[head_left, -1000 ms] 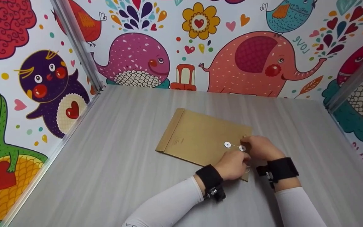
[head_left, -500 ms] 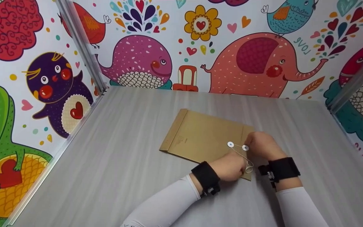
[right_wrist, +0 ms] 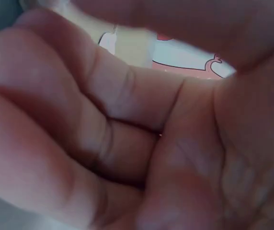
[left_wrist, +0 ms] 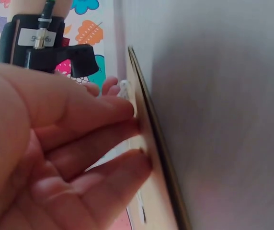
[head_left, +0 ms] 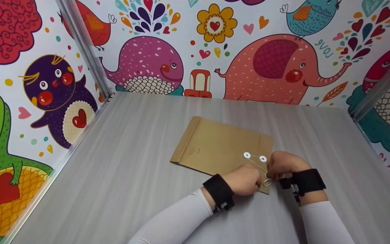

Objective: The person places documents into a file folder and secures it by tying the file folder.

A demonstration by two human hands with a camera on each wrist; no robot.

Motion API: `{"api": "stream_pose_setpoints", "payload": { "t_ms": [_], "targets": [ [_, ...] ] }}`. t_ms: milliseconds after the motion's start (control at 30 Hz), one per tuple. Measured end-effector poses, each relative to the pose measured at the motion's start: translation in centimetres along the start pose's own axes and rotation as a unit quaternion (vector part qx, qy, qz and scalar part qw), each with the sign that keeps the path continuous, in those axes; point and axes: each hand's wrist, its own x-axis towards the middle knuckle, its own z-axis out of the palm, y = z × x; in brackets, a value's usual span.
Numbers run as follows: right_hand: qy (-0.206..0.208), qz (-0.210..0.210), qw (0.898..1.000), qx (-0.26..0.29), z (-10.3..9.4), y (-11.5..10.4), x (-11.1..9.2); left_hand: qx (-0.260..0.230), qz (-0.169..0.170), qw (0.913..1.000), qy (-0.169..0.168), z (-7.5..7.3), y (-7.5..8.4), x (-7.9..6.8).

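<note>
A brown paper envelope lies slanted on the table, its flap end towards the right. Two white button discs sit near that end, and a thin pale string runs from them to a small coil near the lower right corner. My left hand rests on the envelope's near edge; in the left wrist view its fingertips press the paper's face. At the coil, my right hand pinches at the string with bent fingers. In the right wrist view those fingers are curled, and their tips are mostly hidden.
The grey wood-grain table spreads around the envelope. Walls printed with cartoon animals enclose it at the back and sides, with metal corner posts. Black straps with cameras are on both wrists.
My right hand has come down from the flap's upper part towards the string coil. My left hand has slid slightly left, leaving more of the string in sight. The envelope has barely shifted.
</note>
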Motion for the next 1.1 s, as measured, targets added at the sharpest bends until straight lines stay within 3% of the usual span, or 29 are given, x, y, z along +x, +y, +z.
{"api": "stream_pose_setpoints", "payload": {
  "t_ms": [167, 300, 600, 833, 967, 1100],
  "targets": [
    [0.004, -0.016, 0.999, 0.039, -0.1, 0.6, 0.0, 0.008, -0.001, 0.9999, -0.008, 0.2, 0.0, 0.3],
    [0.012, -0.004, 0.998, 0.069, -0.6, 1.3, -0.2, 0.018, -0.009, 0.9998, -0.006, 0.2, 0.2, 0.4],
    [0.021, 0.021, 0.998, 0.057, -1.1, 3.3, -0.3, 0.018, -0.039, 0.9991, 0.002, 0.3, 0.6, 0.1],
    [0.021, 0.040, 0.996, 0.074, -1.6, 4.2, -0.7, 0.020, -0.028, 0.9994, 0.000, 0.1, 0.6, -0.1],
    [0.033, 0.065, 0.995, 0.066, -2.0, 5.1, -1.1, 0.022, -0.019, 0.9996, -0.004, 0.1, 0.7, -0.1],
    [0.066, 0.115, 0.990, 0.044, -2.6, 6.0, -1.7, 0.010, -0.008, 0.9999, -0.003, -0.1, 0.8, -0.2]
  ]
}}
